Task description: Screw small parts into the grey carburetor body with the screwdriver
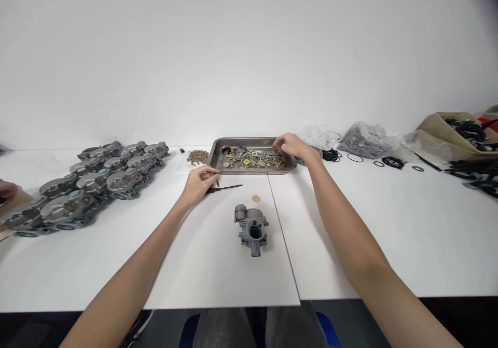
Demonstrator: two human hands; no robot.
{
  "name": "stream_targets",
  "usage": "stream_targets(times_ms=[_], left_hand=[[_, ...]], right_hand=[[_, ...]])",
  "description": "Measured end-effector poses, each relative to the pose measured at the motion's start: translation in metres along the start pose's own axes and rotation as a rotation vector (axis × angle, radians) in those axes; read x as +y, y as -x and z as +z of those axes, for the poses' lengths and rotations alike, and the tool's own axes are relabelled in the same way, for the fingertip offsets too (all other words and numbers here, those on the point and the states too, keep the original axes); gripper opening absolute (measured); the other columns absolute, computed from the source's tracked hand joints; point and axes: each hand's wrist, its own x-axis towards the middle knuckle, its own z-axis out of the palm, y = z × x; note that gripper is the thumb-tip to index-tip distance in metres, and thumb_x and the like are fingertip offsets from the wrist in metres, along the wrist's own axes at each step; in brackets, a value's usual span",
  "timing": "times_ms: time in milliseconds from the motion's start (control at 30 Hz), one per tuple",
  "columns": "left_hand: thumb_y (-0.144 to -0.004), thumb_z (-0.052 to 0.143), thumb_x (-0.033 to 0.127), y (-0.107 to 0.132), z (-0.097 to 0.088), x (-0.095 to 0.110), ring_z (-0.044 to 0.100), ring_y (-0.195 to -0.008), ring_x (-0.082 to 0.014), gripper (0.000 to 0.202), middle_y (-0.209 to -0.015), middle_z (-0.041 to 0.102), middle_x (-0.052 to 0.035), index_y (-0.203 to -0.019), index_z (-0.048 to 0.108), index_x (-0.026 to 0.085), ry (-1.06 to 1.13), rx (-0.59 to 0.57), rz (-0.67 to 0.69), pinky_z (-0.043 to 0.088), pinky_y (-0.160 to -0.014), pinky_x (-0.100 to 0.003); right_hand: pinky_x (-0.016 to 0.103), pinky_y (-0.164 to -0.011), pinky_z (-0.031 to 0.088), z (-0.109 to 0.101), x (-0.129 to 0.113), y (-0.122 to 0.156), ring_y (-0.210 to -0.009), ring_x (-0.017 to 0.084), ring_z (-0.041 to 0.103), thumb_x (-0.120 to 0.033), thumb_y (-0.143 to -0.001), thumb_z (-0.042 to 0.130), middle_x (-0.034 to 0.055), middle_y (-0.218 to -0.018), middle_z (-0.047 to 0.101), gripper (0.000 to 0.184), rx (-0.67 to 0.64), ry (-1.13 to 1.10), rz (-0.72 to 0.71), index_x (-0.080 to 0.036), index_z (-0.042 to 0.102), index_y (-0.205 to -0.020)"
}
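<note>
A grey metal carburetor body stands on the white table in front of me. A small tan washer lies just behind it. My left hand rests on the table with its fingers closed on the handle end of a thin black screwdriver, which lies flat. My right hand reaches into the right end of a steel tray holding several small brass and metal parts; its fingers are curled among the parts, and I cannot tell whether they grip one.
A pile of grey carburetor bodies covers the left of the table. A heap of small brass screws lies left of the tray. Plastic bags, black O-rings and a cardboard box sit at the right. Another person's hand shows at the left edge.
</note>
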Motion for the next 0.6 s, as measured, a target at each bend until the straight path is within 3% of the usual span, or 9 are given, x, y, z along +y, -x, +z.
stream_targets(times_ms=[233,433,600], left_hand=[[-0.069,0.069,0.036,-0.001,0.0,0.0,0.054,-0.052,-0.0097,0.029,-0.06,0.06,-0.0016,-0.086,0.067,0.012,0.024,0.007,-0.016,0.04,-0.052,-0.022],[-0.069,0.069,0.036,-0.001,0.0,-0.001,0.053,-0.052,-0.0093,0.03,-0.061,0.06,-0.0018,-0.087,0.067,0.012,0.015,0.007,-0.012,0.038,-0.049,-0.021],[-0.07,0.069,0.035,0.0,0.0,0.0,0.054,-0.052,-0.0096,0.029,-0.06,0.06,-0.0016,-0.087,0.067,0.012,0.022,0.003,-0.017,0.039,-0.049,-0.021]], right_hand=[[0.029,-0.088,0.048,0.01,0.004,-0.009,-0.1,0.023,0.064,0.003,-0.07,0.046,0.0132,-0.111,0.07,0.044,0.047,-0.009,0.007,-0.012,0.071,-0.103],[0.032,-0.098,0.044,0.031,0.007,-0.018,-0.112,0.025,0.061,0.003,-0.07,0.055,0.0139,-0.123,0.066,0.042,0.023,-0.123,0.051,-0.014,0.07,-0.105],[0.025,-0.083,0.053,0.043,0.006,-0.022,-0.093,0.017,0.068,-0.003,-0.081,0.051,0.014,-0.116,0.069,0.041,0.021,-0.368,0.036,-0.011,0.063,-0.12]])
